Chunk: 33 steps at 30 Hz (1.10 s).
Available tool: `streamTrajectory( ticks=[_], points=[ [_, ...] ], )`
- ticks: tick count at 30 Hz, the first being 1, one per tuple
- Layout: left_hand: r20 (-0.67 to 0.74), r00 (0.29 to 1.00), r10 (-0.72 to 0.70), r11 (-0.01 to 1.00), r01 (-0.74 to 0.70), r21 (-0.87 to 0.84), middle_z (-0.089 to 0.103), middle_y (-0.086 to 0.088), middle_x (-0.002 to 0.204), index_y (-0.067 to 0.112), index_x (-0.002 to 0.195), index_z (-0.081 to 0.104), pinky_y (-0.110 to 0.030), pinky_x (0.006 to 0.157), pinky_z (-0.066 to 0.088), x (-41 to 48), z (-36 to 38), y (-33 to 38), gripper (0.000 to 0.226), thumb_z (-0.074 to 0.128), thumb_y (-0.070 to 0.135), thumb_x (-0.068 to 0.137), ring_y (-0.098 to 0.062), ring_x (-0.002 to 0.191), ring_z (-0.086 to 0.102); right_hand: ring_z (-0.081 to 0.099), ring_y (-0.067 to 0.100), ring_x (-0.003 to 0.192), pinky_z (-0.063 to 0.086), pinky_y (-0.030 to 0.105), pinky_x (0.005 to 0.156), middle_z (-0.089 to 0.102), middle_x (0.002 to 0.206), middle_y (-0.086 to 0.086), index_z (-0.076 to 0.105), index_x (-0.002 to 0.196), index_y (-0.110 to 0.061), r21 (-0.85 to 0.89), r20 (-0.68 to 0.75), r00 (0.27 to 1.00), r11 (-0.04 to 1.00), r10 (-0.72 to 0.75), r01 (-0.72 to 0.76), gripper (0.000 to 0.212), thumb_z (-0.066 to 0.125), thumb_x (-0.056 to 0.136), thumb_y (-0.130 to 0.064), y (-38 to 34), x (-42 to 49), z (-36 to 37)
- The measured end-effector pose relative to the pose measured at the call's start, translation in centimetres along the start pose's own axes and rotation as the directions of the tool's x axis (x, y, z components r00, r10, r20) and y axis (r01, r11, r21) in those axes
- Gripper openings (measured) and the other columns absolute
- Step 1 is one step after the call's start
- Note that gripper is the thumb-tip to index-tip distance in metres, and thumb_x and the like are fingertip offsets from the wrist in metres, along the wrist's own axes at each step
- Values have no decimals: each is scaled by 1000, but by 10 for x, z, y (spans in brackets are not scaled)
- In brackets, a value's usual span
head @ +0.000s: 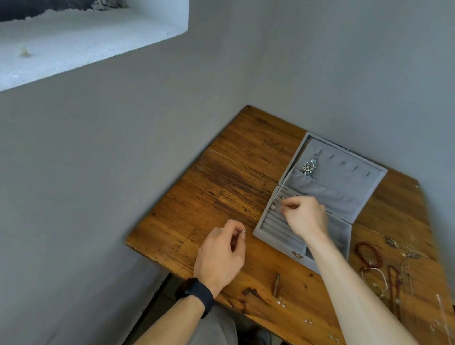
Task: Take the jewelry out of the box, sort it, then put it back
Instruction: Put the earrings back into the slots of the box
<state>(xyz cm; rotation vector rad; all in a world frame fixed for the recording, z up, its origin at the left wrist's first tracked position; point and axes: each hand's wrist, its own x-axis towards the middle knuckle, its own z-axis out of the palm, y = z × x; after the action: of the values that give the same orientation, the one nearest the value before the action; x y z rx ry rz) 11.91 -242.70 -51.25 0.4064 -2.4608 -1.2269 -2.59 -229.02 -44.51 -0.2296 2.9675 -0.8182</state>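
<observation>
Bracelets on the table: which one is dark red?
The beaded bracelet, lying closest to the grey box, just right of it. The whitish bracelet lies nearer the person.

Your stock at this count: one counter (220,171); one grey jewelry box (337,176), open, with one ornate silver pendant (308,167) hung in its lid and at least two small silver pieces (273,207) in its base. On the counter to your right are one red bead bracelet (368,252), one pale bracelet (375,276), one dark bead strand (393,286), and thin chains (440,313) too blurred to number. Along your near edge are three little clusters of studs (281,302), each seemingly a pair. Two hands: your left hand (220,253), which pinches one tiny silver piece (243,231) and bears one black wristband (197,294), and your right hand (305,215).
</observation>
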Motion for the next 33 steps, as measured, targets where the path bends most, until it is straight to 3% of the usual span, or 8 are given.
streamTrajectory(
  ticks=[4, 8, 12, 17, 21, 29, 33],
  points=[
    [-10, 1000, -10, 996, 9, -92, 63, 14, 96, 32, 104, 63, -20, 77, 49, 6, -4, 0, 11, 59, 27, 96, -1, 89, 58, 62, 15, 95, 47, 25, 75, 73, 108, -4, 74, 110, -26, -42, -80, 997, 999, -12, 8, 20, 64, 94, -32, 36, -30, -9],
    [24, 997, -67, 980, 71, -188, 64, 14, 98, 28, 100, 64, -18, 80, 45, 28, -7, 11, 10, 62, 21, 95, 2, 93, 58, 47, 25, 118, 43, 39, 96, 62, 127, 2, 64, 128, -22, -244, -134, 982, 965, -130, 94, 38, 53, 97, -41, 69, -58, -4],
    [114, 993, -38, 968, 65, -244, 67, 13, 98, 28, 103, 66, -25, 84, 52, 65, -5, 41, 10, 61, 22, 95, -8, 93, 65, 27, 26, 141, 31, 48, 113, 41, 150, 7, 44, 144, -25, -277, -88, 985, 954, -146, 116, 51, 35, 101, -50, 85, -70, 9],
    [213, 974, 78, 997, -78, -9, 67, 18, 94, 30, 102, 71, -15, 73, 46, 104, 9, 67, 10, 66, 32, 93, 1, 88, 62, 24, 27, 146, 27, 46, 116, 36, 156, 10, 41, 146, -22, -267, -131, 980, 957, -149, 110, 55, 30, 101, -52, 90, -70, 19],
    [296, 945, 135, 954, -205, 218, 58, 10, 103, 28, 102, 75, -23, 83, 48, 116, 24, 65, 12, 70, 32, 92, -7, 96, 57, 29, 28, 144, 28, 45, 116, 42, 153, 11, 48, 141, -17, -248, -171, 977, 965, -124, 79, 62, 23, 100, -56, 93, -70, 22],
    [286, 956, 66, 947, -150, 283, 48, 8, 113, 27, 107, 77, -21, 86, 37, 114, 40, 51, 17, 69, 33, 92, -7, 101, 49, 32, 28, 144, 29, 44, 116, 44, 152, 13, 53, 137, -15, -240, -174, 979, 969, -106, 62, 67, 19, 98, -57, 91, -74, 22],
    [245, 968, 56, 941, -133, 310, 49, 9, 112, 30, 110, 75, -25, 82, 43, 111, 45, 49, 21, 65, 39, 94, -12, 104, 53, 33, 29, 144, 29, 44, 116, 44, 152, 13, 54, 136, -14, -243, -169, 980, 968, -105, 61, 66, 20, 98, -57, 90, -73, 21]
  ],
)
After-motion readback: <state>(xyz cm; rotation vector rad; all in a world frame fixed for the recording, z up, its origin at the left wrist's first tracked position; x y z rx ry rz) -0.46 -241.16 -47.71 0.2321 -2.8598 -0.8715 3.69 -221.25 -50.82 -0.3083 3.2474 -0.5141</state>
